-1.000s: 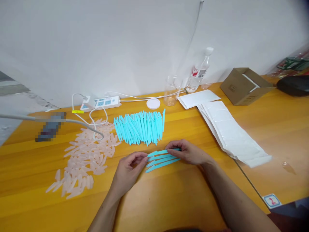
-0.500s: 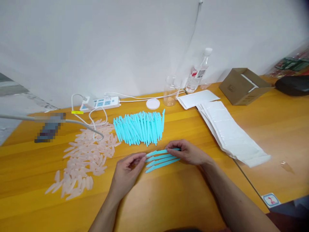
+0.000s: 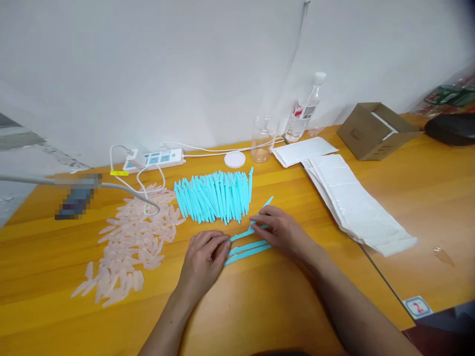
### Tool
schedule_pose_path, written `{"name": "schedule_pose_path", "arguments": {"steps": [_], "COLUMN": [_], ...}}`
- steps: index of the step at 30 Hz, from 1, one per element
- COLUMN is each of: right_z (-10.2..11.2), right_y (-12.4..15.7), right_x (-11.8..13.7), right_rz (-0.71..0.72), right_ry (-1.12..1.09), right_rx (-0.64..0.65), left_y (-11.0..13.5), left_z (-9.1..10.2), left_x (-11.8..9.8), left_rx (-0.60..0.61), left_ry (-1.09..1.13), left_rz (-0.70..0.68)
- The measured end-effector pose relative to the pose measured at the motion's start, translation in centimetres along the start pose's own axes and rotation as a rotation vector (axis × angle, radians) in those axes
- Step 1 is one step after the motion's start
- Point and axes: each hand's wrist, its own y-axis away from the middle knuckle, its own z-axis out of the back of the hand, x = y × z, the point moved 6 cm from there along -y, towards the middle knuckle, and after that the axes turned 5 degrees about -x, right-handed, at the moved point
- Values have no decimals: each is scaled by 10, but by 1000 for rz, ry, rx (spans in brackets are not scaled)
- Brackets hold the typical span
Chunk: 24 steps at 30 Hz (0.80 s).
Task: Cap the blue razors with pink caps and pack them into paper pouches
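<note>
Several teal eyebrow razors lie side by side on the table between my hands. My left hand [image 3: 206, 257] is closed, with thumb and forefinger at the left tip of the upper razor [image 3: 242, 234] of this row. Below it, two more razors [image 3: 248, 249] lie roughly parallel, their right ends under my right hand. My right hand [image 3: 284, 230] pinches another razor [image 3: 268, 201], turned at a slant, its end jutting up past the fingers; its middle is hidden. Just beyond my hands lies a dense row of teal razors [image 3: 213, 197].
Pale pink plastic caps [image 3: 129, 237] are spread at the left, under a grey cable [image 3: 122, 188]. Along the wall are a power strip [image 3: 163, 158], round white lid [image 3: 235, 159], clear jar [image 3: 261, 143], water bottle [image 3: 304, 111] and cardboard box [image 3: 371, 133]. White packets [image 3: 356, 202] lie right.
One razor by my right hand has swung from lying in line with the others to a slant, its end pointing up and right. My left hand has shifted slightly right.
</note>
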Motion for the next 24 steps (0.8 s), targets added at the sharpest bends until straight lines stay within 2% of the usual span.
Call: {"name": "schedule_pose_path", "arguments": {"steps": [4, 10, 15, 24], "right_z": [13, 13, -1, -19], "right_y": [1, 4, 2, 10], "right_x": [-13, -19, -6, 12], "right_rz": [-16, -44, -35, -1], "right_ry": [207, 309, 247, 12], "right_rx": [-65, 14, 69, 194], "left_y": [0, 3, 10, 14], "left_z": [-1, 6, 9, -4], "left_x": [0, 5, 2, -16], "left_rx": [29, 113, 94, 86], "left_ry": [10, 46, 45, -64], "left_rz": [-13, 0, -20, -162]}}
